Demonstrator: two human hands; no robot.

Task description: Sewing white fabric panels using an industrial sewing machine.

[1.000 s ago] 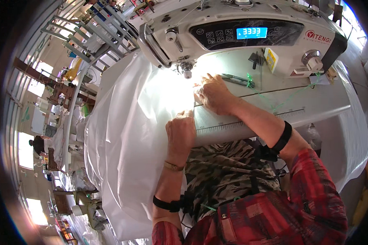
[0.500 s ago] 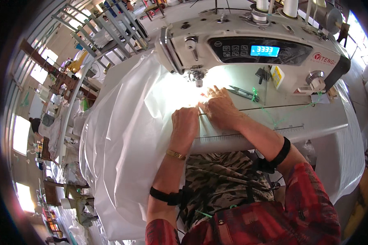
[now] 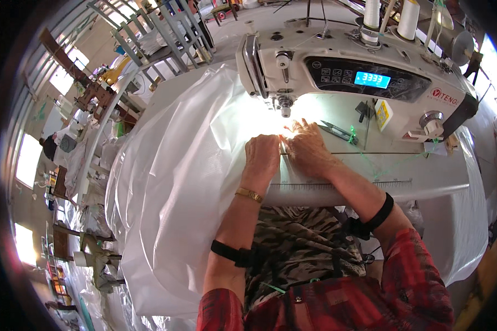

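Observation:
Under the lit head of a white sewing machine (image 3: 292,48), both my hands are close together near the presser area. My left hand (image 3: 262,154) is closed in a fist at the right edge of a large white sheet (image 3: 168,182), gripping it. Close beside it, my right hand (image 3: 309,150) has its fingers bent and drawn together toward the left hand. Strong glare washes out the fingertips, so what the right hand pinches is hidden. The sheet drapes in folds over the table's left side and down past its front edge.
Thread snips (image 3: 337,131) with green thread lie right of my right hand. Beyond them are a small black part (image 3: 363,110) and a yellow-and-white card (image 3: 384,114). White thread cones (image 3: 408,20) stand behind the machine. A ruler strip (image 3: 342,185) runs along the table's front.
The whole view has shifted, so machine and hands appear farther right. Relative to the machine, both hands stay in nearly the same place, still close together below its head.

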